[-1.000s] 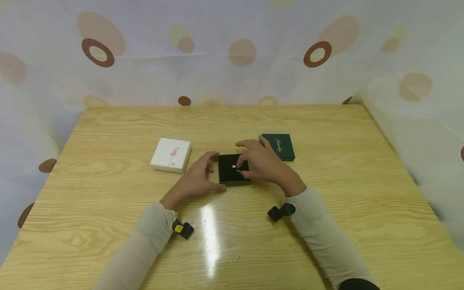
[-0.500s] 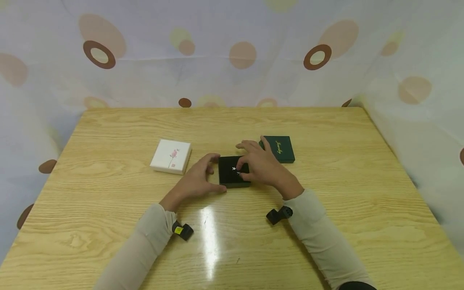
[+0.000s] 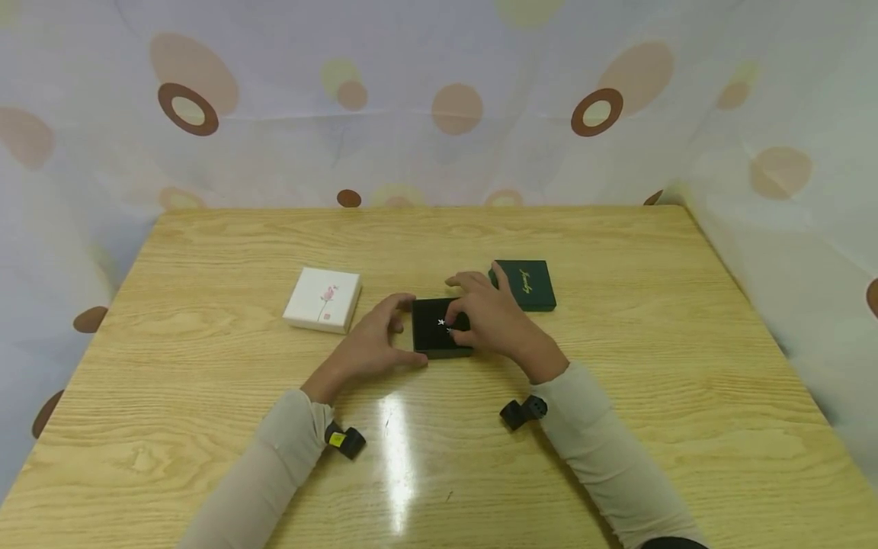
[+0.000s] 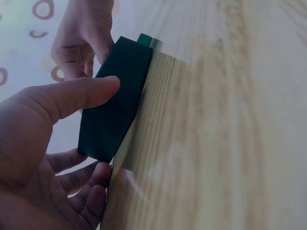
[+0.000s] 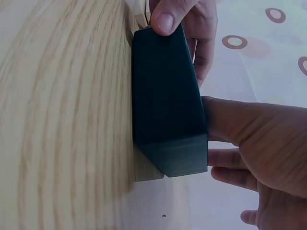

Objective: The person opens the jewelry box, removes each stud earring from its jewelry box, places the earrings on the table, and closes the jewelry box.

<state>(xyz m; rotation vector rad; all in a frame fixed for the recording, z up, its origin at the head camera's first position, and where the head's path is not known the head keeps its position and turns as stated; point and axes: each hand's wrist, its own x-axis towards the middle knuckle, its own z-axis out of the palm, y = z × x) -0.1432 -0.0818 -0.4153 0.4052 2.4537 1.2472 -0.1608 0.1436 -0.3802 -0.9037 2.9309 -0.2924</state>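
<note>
A small dark green jewelry box (image 3: 432, 354) stands without its lid mid-table, a black pad (image 3: 427, 313) inside. Two tiny silver star-shaped earrings (image 3: 441, 322) sit on the pad. My left hand (image 3: 370, 340) holds the box from the left, thumb at the near side and fingers at the far left corner. In the left wrist view the thumb presses the box wall (image 4: 115, 105). Over the pad, my right hand (image 3: 497, 319) pinches around the nearer earring (image 3: 450, 330) with thumb and forefinger, the tips partly covering it. The right wrist view hides the pad behind the box wall (image 5: 165, 91).
A dark green lid (image 3: 535, 286) with gold lettering lies behind the right hand. On the left rests a white box (image 3: 322, 299) with a pink flower print. The wooden table (image 3: 226, 244) ends at a dotted cloth backdrop (image 3: 391, 145).
The right wrist has shifted slightly left and nearer, fingers still at the earring. The left hand and box keep their places; the whole view has sunk slightly.
</note>
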